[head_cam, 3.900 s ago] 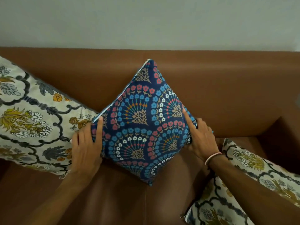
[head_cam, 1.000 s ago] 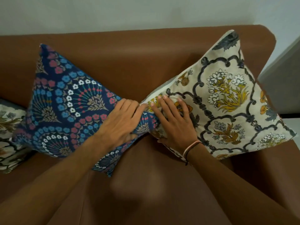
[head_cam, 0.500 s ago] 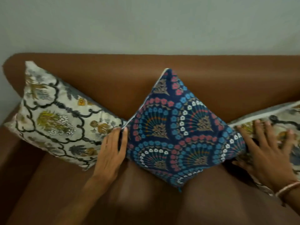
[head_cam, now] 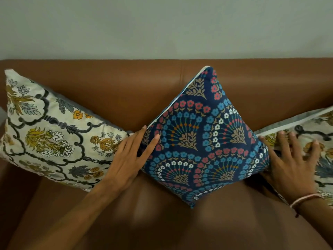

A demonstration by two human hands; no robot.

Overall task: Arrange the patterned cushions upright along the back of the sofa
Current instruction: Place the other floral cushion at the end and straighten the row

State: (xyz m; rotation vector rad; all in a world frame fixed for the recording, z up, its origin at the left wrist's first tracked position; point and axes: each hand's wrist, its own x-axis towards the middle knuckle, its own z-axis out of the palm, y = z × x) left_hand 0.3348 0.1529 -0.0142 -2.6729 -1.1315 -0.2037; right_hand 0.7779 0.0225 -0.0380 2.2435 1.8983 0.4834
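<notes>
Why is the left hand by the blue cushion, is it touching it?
Touching. The head view shows the left hand with fingers lying on the blue cushion's left corner.

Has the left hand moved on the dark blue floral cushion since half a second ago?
Yes, slightly. The left hand now lies further over the left corner of the dark blue floral cushion, with one finger spread onto its patterned face.

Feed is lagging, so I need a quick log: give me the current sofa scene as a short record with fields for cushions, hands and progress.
surface: brown leather sofa
middle: navy fan-patterned cushion, standing on a corner against the backrest
left: cream floral cushion, leaning on the backrest
right: second cream floral cushion, partly out of frame
left hand: flat, at the navy cushion's left corner
right hand: fingers spread on the right cushion
progress: three cushions along the back
</notes>
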